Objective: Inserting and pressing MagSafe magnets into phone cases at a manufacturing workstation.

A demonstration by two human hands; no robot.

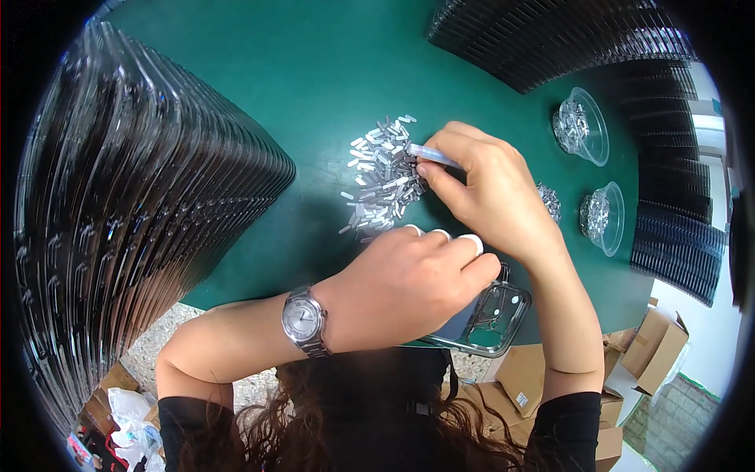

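Observation:
My right hand [491,181] pinches a slim translucent pen-like stick [436,155] between thumb and fingers. The stick's tip reaches the right side of a loose pile of small silvery oblong pieces [381,177] on the green table. Nearer to me, my left hand [401,287] is curled over a clear phone case [491,346] with a dark rim and a large camera cutout. White covers sit on several of its fingers, and a metal watch is on the wrist. My left hand hides much of the case, and its fingertips are mostly out of sight.
A tall stack of glossy dark cases [157,149] rises at the left. More stacked cases [543,39] line the far right. Clear round tubs of silvery pieces [602,220] stand at the right, one partly behind my right wrist. Cardboard boxes [653,346] lie beyond the table's near edge.

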